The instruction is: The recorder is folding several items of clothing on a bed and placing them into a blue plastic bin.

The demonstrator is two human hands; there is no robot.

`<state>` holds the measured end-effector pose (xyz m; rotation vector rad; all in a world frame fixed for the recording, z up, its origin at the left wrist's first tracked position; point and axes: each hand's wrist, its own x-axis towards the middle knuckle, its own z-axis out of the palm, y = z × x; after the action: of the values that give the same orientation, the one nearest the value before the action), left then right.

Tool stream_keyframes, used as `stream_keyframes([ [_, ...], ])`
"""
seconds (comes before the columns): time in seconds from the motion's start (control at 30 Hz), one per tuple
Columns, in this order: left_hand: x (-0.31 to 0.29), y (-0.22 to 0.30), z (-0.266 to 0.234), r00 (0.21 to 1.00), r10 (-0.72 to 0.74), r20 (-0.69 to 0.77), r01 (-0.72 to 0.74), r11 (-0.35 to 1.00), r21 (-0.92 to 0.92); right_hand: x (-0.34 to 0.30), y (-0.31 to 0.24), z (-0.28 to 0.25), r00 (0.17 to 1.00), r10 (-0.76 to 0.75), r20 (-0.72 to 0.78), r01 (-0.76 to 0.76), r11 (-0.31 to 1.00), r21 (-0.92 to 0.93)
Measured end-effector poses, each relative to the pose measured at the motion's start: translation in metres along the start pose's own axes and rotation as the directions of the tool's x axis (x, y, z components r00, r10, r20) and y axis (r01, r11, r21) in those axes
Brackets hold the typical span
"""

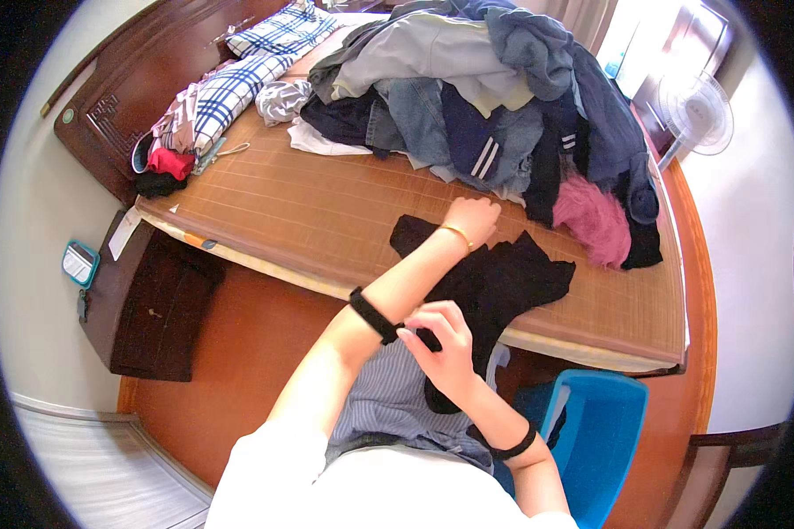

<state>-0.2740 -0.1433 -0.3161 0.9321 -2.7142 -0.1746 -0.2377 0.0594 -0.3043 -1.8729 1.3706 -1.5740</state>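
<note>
A black garment lies spread over the near edge of the bed, and part of it hangs down in front of me. My left hand reaches across to its far edge, with the fingers curled down on the cloth. Close to the black band on my left forearm, my right hand is bent in a pinch. Dark material shows between its thumb and fingers, but I cannot tell whether it is the garment or the band. Below hangs grey striped cloth at my waist.
A large heap of clothes covers the far side of the bed, with a pink fuzzy piece at its right. A blue tub stands on the floor to my right. A dark nightstand and a white fan flank the bed.
</note>
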Motion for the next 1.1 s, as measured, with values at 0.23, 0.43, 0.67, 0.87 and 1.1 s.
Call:
stream_keyframes([
  [0.23,0.005,0.022,0.04,0.974,0.166,0.155,-0.213,0.905,0.369,0.021,-0.026,-0.016,0.997,0.012,0.081,0.008,0.97,-0.244],
  [0.43,0.0,-0.001,0.035,0.982,0.105,0.159,-0.167,0.875,0.453,-0.002,-0.024,-0.008,0.975,0.22,0.012,-0.22,0.975,0.015],
  [0.67,-0.009,-0.018,0.027,0.977,-0.013,0.215,-0.111,0.825,0.554,-0.003,-0.011,-0.01,0.882,0.396,0.257,-0.468,0.806,0.362],
  [0.87,-0.015,-0.024,0.024,0.986,0.015,0.169,-0.105,0.838,0.536,-0.002,-0.026,-0.014,0.768,0.515,0.38,-0.611,0.413,0.676],
  [1.1,-0.027,-0.021,0.032,0.99,0.041,0.137,-0.102,0.871,0.48,0.027,-0.021,-0.041,0.528,0.413,0.742,-0.812,0.501,0.3],
])
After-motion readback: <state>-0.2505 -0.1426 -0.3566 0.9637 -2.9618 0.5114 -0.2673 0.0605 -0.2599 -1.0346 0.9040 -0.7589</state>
